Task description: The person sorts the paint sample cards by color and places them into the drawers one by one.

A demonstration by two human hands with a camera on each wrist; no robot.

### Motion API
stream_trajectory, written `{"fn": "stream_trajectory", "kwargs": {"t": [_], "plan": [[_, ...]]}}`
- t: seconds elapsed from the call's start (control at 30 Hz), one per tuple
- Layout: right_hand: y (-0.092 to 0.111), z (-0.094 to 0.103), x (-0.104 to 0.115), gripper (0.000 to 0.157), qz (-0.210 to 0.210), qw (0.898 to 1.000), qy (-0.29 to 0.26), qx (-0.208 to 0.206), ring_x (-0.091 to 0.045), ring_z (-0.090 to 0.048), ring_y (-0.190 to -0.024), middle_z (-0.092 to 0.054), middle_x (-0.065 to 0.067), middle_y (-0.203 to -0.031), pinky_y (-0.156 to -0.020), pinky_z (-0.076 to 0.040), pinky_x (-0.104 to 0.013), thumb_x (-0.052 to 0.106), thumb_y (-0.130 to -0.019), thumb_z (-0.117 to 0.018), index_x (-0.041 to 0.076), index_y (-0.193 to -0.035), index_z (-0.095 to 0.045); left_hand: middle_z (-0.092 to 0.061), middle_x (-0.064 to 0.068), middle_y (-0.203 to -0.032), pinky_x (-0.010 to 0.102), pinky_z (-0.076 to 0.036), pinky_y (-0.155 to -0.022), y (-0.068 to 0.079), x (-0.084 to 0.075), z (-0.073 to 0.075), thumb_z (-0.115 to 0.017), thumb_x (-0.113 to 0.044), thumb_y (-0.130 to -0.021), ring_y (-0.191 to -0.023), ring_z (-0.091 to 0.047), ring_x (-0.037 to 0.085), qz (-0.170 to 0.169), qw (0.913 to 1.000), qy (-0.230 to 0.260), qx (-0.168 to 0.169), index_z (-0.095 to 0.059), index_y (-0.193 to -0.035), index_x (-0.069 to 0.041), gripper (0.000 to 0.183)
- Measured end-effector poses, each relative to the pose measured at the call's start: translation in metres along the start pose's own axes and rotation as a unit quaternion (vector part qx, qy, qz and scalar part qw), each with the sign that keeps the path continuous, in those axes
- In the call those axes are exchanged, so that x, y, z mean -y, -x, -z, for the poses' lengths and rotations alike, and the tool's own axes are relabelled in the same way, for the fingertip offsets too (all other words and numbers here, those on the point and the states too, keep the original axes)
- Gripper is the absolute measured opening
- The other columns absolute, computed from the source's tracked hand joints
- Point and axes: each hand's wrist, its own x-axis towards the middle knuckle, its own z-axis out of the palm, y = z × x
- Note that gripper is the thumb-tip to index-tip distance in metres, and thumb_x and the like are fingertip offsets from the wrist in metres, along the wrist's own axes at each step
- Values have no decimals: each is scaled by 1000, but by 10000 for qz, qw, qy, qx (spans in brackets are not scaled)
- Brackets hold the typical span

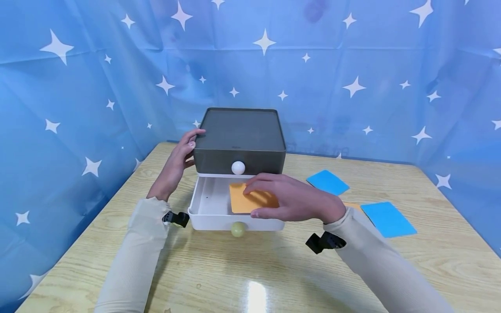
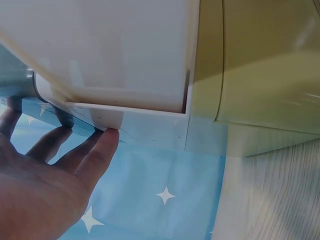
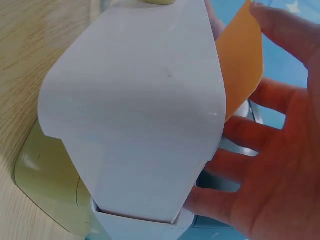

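Note:
On the table a small drawer box has a dark grey top unit [image 1: 240, 130] with a white knob [image 1: 238, 168]. Below it the white lower drawer [image 1: 211, 198] stands pulled out, a pale green knob [image 1: 238, 229] on its front. My left hand [image 1: 178, 158] rests against the box's left side; its fingertips [image 2: 107, 137] touch the wall in the left wrist view. An orange square sheet [image 1: 244, 202] is pinched in my right hand [image 1: 291, 198], over the right part of the drawer. In the right wrist view the thumb lies at the sheet's edge [image 3: 245, 60].
To the right of the box lie two blue square sheets [image 1: 328, 182] on the wooden table [image 1: 219, 274]. Part of another orange sheet [image 1: 353, 206] shows beside my right forearm. A blue star-patterned curtain [image 1: 250, 65] hangs behind the table.

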Motion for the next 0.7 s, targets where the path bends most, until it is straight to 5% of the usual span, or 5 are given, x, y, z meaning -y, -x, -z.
{"fn": "stream_trajectory", "kwargs": {"t": [0.27, 0.7], "plan": [[-1, -3, -3, 31, 142, 9996, -42, -244, -21, -64, -110, -66, -4, -124, -92, -53, -39, 31, -99, -62, 12, -123, -66, -29, 2, -164, 65, -28, -117, -1, 0, 0, -29, -45, -106, -150, -33, 32, 13, 10000, 8, 17, -36, -153, -33, 49], [1, -3, 2, 32, 104, 9996, -122, -219, -20, -66, -107, -69, -2, -123, -88, -56, -39, 30, -96, -67, 12, -122, -68, -29, 3, -164, 65, -28, -117, -1, 0, -1, -29, -45, -106, -150, -34, 32, 10, 10000, -12, 6, -36, -153, -32, 49]]}}
